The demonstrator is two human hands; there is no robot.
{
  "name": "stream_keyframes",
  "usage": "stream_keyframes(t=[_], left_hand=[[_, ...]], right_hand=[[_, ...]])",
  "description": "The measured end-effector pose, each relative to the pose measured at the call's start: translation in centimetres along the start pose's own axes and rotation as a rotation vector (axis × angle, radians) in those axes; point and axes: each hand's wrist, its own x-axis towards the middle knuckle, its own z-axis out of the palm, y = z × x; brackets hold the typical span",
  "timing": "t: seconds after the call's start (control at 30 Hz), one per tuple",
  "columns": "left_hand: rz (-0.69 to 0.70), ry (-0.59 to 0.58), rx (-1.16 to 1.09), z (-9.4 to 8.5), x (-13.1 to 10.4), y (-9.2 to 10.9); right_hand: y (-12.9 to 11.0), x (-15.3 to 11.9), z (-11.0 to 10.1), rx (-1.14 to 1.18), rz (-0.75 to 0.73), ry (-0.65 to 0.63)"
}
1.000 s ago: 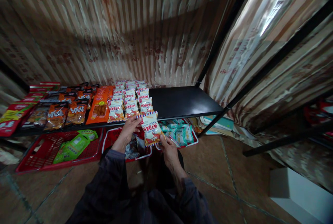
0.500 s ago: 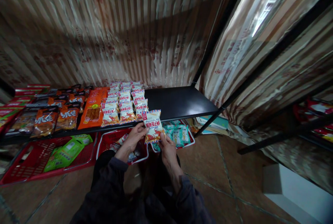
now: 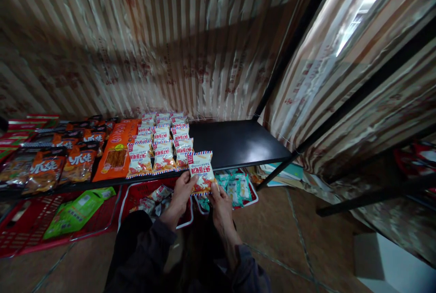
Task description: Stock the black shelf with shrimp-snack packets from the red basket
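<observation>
Between my two hands is a white and orange snack bag point(image 3: 200, 172) with red lettering and striped ends, held in front of the shelf edge. My left hand point(image 3: 183, 193) grips its left side, and my right hand point(image 3: 220, 204) pinches the lower right corner. Just behind and left of it, rows of matching snack bags point(image 3: 164, 156) stand on the black shelf point(image 3: 235, 143). Below my left hand, a red basket point(image 3: 123, 204) contains more small packets, partly hidden by my arm.
Orange packs point(image 3: 116, 154) and brown-orange bags point(image 3: 80, 161) fill the shelf's left part. On the floor stand a red basket point(image 3: 20, 234) with green packets point(image 3: 76, 213) and another with teal packets point(image 3: 235, 188). A black post point(image 3: 327, 116) slants at right, near a white box point(image 3: 391, 256).
The view has shifted slightly, so the shelf's front goods sit lower and further left. Both hands keep hold of the snack bag, which remains close to the shelf edge.
</observation>
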Motion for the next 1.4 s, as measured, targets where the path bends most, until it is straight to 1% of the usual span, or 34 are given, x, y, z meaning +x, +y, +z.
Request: stream_keyframes(t=[0.1,0.23,0.33,0.43,0.53,0.63,0.7,0.8,0.9,1.03,1.13,1.3,1.4], left_hand=[[-0.001,0.025,-0.009,0.6,0.7,0.2],[-0.007,0.057,0.023,1.7,2.0,0.5],[0.015,0.048,0.062,2.5,3.0,0.5],[0.032,0.031,0.117,3.2,4.4,0.3],[0.071,0.038,0.222,3.9,6.4,0.1],[0.108,0.093,0.397,4.9,8.8,0.3],[0.113,0.143,0.532,5.7,10.2,0.7],[0.109,0.194,0.71,6.9,11.9,1.6],[0.088,0.232,0.816,8.0,13.3,2.7],[0.051,0.273,0.892,9.1,15.3,3.8],[0.039,0.281,0.888,9.6,17.1,4.4],[0.034,0.309,0.86,10.0,20.2,5.1],[0.002,0.33,0.843,10.3,21.9,5.1]], right_hand=[[0.1,0.9,-0.1,-0.032,-0.01,-0.035],[-0.3,2.4,-0.1,-0.066,-0.039,-0.053],[-1.0,3.6,-0.3,-0.088,-0.066,-0.015],[-1.8,5.1,-0.4,-0.14,-0.125,0.011],[-2.8,7.0,-0.2,-0.223,-0.211,-0.037],[-3.9,9.2,0.5,-0.264,-0.278,-0.051],[-4.6,10.6,1.2,-0.246,-0.29,-0.054],[-5.5,12.6,2.2,-0.204,-0.286,-0.045],[-5.9,14.2,3.1,-0.185,-0.302,-0.032],[-6.2,16.1,4.2,-0.225,-0.32,0.026],[-6.6,17.5,5.1,-0.286,-0.325,0.069],[-7.2,20.1,6.4,-0.257,-0.309,0.044],[-7.3,21.8,6.9,-0.252,-0.31,0.03]])
